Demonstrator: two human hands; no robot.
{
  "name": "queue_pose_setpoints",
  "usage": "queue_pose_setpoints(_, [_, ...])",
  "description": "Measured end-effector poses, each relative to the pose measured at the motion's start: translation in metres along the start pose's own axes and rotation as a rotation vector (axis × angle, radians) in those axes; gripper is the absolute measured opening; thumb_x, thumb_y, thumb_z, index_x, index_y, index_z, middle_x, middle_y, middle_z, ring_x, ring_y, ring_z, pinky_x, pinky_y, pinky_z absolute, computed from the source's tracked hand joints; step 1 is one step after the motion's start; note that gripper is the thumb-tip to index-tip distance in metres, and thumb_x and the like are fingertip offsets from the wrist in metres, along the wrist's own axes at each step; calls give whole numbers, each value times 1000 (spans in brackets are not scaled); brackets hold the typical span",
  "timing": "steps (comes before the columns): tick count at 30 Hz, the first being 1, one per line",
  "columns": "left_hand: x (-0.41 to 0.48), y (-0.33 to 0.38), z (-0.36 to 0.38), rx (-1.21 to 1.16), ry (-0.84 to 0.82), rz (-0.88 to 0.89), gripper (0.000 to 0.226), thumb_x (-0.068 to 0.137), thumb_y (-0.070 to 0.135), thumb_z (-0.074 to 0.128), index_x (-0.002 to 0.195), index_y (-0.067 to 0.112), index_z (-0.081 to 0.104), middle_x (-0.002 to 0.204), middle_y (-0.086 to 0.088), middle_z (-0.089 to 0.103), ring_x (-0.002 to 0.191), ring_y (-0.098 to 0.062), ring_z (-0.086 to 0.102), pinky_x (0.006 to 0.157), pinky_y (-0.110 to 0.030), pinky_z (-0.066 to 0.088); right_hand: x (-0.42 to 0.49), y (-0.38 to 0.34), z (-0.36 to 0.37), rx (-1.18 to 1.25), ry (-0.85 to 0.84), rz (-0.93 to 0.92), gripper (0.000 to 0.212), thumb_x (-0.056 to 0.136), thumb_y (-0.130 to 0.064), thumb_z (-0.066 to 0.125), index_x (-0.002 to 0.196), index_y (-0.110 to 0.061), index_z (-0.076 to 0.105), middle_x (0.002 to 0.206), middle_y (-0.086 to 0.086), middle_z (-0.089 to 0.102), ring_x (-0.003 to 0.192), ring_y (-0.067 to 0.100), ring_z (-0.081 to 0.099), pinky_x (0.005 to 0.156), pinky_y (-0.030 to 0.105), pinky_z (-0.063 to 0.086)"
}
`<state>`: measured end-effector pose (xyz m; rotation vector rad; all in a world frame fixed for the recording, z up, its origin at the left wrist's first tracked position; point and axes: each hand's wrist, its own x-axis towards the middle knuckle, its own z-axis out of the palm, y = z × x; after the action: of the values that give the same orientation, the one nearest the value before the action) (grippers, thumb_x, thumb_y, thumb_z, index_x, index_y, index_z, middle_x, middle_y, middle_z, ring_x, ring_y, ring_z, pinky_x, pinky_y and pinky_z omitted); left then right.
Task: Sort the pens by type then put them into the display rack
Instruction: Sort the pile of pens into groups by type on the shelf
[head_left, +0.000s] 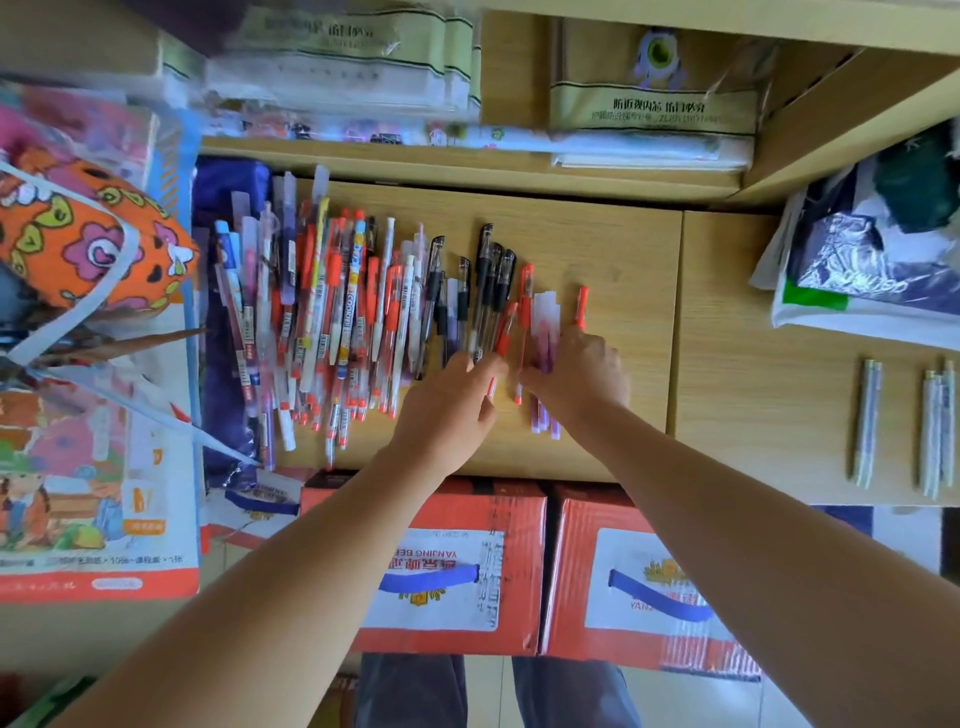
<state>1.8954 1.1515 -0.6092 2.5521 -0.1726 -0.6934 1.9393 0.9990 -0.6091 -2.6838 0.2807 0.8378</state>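
A big heap of mixed pens (332, 322), red, purple and white, lies on the left of the wooden desk (613, 244). To its right are a few black gel pens (488, 275), then red pens (524, 306) and pale purple pens (545, 322). My left hand (452, 405) pinches a red pen (503, 335) at the black pens' lower ends. My right hand (579, 374) lies over the purple pens with its fingers curled. A red pen (581, 306) sticks out beyond its knuckles. No display rack can be made out.
Several pale pens (867, 421) lie apart on the right desk section. A plastic bag (857, 270) sits at the far right. An orange flowered bag (78, 234) and picture packs crowd the left. Two red cartons (467, 571) stand below the desk edge. Packaged goods fill the back shelf (467, 156).
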Motion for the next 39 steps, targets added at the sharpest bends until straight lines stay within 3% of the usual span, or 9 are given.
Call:
queue_pose_setpoints(8, [2,1,-2,18,-5,8,38,92,13,51,129,23,47,92,6,46,59,-9,48,48,-19,32,4,4,3,67,13,-107,41,86,-52,60,74,-14,50,65,1,52,58,16,51,50,25,35])
queue_pose_setpoints(12, [4,10,-3,13,27,-7,32,92,14,52,124,19,51,106,0,58,63,-11,57,56,-25,47,5,19,-9,405,-41,-84,28,84,-21,61,63,-17,43,57,-1,48,49,12,43,48,28,34])
queue_pose_setpoints(16, [16,36,7,38,67,75,41,88,12,57,126,25,50,116,-2,50,68,-7,55,53,-22,48,0,55,-28,478,-14,-35,23,85,-18,58,67,-14,45,58,-1,46,51,12,39,47,25,32])
queue_pose_setpoints(20, [29,72,27,152,27,186,50,85,16,61,131,28,48,117,-6,45,95,-17,53,70,-32,56,-5,107,-44,409,-18,69,20,84,-19,61,68,-13,49,59,-1,48,54,13,42,49,24,32])
queue_pose_setpoints(24, [34,82,39,301,58,4,41,86,23,61,124,16,47,117,-10,48,108,-25,51,94,-37,47,-7,155,-59,322,6,119,20,84,-19,61,68,-16,49,58,-3,50,54,11,46,45,20,32])
queue_pose_setpoints(30, [38,105,44,407,199,52,32,79,21,62,109,13,58,119,-11,50,109,-26,53,89,-38,48,5,199,-63,154,2,194,18,84,-30,62,82,-13,59,76,7,64,70,27,59,55,31,45])
queue_pose_setpoints(33, [48,121,57,330,144,139,48,76,21,67,122,15,54,131,-12,44,120,-30,45,99,-43,43,3,205,-56,113,-21,194,15,82,-32,60,83,-17,57,77,6,63,73,29,62,61,37,52])
queue_pose_setpoints(36, [53,126,66,384,45,105,68,81,30,63,142,20,35,154,-13,21,142,-34,21,114,-53,22,2,207,-55,44,0,160,15,84,-33,59,85,-19,52,75,3,56,70,27,57,59,32,45])
queue_pose_setpoints(39, [52,121,67,426,61,102,73,81,31,65,145,21,31,155,-14,19,143,-34,18,115,-56,19,1,201,-59,-15,-35,75,19,86,-35,58,87,-20,46,76,3,54,71,27,54,59,30,41])
